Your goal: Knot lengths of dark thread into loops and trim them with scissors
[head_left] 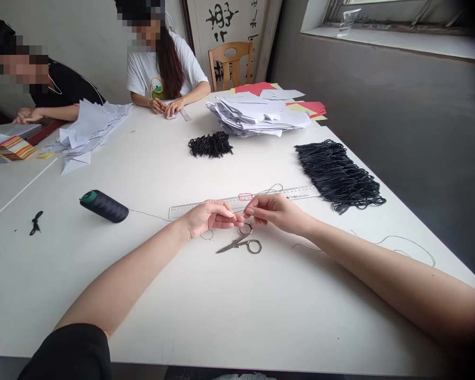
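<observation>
On the white table point(174, 301), 1 pair of scissors point(237, 243) lies nearest, just below the fingertips; its blades point left and slightly nearer, its 2 finger rings sit to the right.

Above it are 2 hands, fingertips almost meeting. The right hand point(275, 211) presses thumb and forefinger together on the black thread point(150, 214). The left hand point(206, 219) has its fingers stretched rightward, thumb close to them; the thread is so thin there that I cannot tell whether they pinch it.

1 black spool point(106, 207) lies on its side, left of the left hand and well apart from it. Its long axis slants, the green end facing far left, the other near right. From it the thread runs rightward, behind the left hand; a loop rises past the right hand over 1 clear ruler point(239, 198).

Left of the spool lies 1 small black knot point(36, 222). Farther off are 2 black cord bundles, the large bundle point(338, 174) at right and the small bundle point(210, 144) mid-table. Beyond are 2 paper piles point(257, 116), 2 seated people point(190, 58) and 1 wooden chair point(231, 59).
</observation>
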A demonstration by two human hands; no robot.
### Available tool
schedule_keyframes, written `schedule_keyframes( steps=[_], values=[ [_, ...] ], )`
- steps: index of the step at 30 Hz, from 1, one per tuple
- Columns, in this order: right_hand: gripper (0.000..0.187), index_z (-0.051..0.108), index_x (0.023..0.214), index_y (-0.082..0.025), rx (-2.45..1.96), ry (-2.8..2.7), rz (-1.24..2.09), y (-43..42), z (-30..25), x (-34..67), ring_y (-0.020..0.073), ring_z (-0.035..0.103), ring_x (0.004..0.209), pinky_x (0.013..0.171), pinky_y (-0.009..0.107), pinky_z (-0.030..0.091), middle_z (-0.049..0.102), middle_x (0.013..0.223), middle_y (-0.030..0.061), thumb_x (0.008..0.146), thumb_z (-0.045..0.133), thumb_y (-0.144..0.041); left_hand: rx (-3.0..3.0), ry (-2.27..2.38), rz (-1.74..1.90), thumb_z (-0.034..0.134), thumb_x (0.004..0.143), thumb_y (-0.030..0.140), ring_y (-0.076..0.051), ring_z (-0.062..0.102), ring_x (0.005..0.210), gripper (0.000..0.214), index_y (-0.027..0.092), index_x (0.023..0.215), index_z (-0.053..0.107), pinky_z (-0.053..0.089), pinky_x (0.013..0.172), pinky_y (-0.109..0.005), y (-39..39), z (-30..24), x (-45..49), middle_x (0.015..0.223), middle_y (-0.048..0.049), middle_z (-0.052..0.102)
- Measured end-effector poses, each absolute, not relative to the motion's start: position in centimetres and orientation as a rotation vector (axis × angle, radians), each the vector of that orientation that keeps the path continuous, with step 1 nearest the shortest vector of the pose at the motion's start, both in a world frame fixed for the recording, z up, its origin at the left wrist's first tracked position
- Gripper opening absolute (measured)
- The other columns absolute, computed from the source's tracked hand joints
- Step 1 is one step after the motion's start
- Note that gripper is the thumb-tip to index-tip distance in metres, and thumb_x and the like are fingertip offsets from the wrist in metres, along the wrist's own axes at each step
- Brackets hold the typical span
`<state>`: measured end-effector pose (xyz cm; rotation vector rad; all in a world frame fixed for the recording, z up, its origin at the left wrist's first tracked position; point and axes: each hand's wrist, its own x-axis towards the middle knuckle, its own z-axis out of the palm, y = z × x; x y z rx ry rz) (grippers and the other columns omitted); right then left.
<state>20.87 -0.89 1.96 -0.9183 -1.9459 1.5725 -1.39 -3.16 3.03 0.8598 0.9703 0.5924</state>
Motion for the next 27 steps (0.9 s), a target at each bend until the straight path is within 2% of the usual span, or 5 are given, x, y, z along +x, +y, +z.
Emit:
schedule_keyframes(
  steps=[5, 11, 20, 25, 27],
  values=[
    [0.035, 0.06, 0.081, -0.014, -0.87, -1.856, 1.596, -1.0, 2.1, 20.9, 0.0112, 0.053, 0.064, 0.061, 0.027, 0.043, 0.063, 0.081, 0.0051, 0.083, 0.063, -0.048, 0.962, 0.936, 0.474, 0.071, 0.073, 0.026, -0.021, 0.071, 0.09, 0.013, 0.014, 0.076, 0.068, 0.052, 0.08, -0.026, -3.6, 3.5, -1.2, 0.094, -0.0098, 0.074],
    [0.028, 0.057, 0.08, -0.015, -0.816, -1.98, 1.55, -1.7, 2.4, 20.7, 0.0136, 0.056, 0.066, 0.063, 0.027, 0.044, 0.061, 0.071, 0.0036, 0.087, 0.058, -0.042, 0.884, 0.966, 0.428, 0.05, 0.084, 0.04, -0.022, 0.072, 0.081, 0.037, 0.012, 0.089, 0.072, 0.055, 0.07, -0.027, -3.7, 3.5, -0.8, 0.088, -0.0119, 0.075],
    [0.027, 0.058, 0.081, -0.015, -0.838, -2.09, 1.435, -1.9, 2.4, 20.5, 0.015, 0.058, 0.067, 0.065, 0.029, 0.047, 0.062, 0.071, 0.004, 0.091, 0.052, -0.039, 1.074, 1.054, 0.403, 0.068, 0.076, 0.045, -0.018, 0.072, 0.07, 0.031, 0.016, 0.085, 0.073, 0.053, 0.061, -0.022, -4.2, 3.6, -0.4, 0.079, -0.0095, 0.075],
    [0.022, 0.057, 0.106, -0.015, -0.836, -2.258, 0.737, -2.4, 2.4, 20.8, 0.0132, 0.059, 0.068, 0.061, 0.028, 0.047, 0.063, 0.103, 0.0108, 0.094, 0.046, -0.03, 1.031, 1.082, 0.524, 0.067, 0.076, 0.039, -0.02, 0.071, 0.079, 0.026, 0.015, 0.083, 0.074, 0.054, 0.07, -0.025, -4.1, 3.2, -0.4, 0.085, -0.0105, 0.075],
    [0.02, 0.057, 0.104, -0.015, -0.654, -2.443, 0.401, -2.7, 2.7, 21.0, 0.0134, 0.057, 0.067, 0.059, 0.027, 0.043, 0.063, 0.099, 0.01, 0.096, 0.043, -0.026, 1.006, 1.111, 0.591, 0.066, 0.076, 0.036, -0.02, 0.071, 0.082, 0.024, 0.014, 0.082, 0.074, 0.054, 0.073, -0.025, -4.0, 3.1, -0.4, 0.086, -0.0102, 0.075]
  ],
)
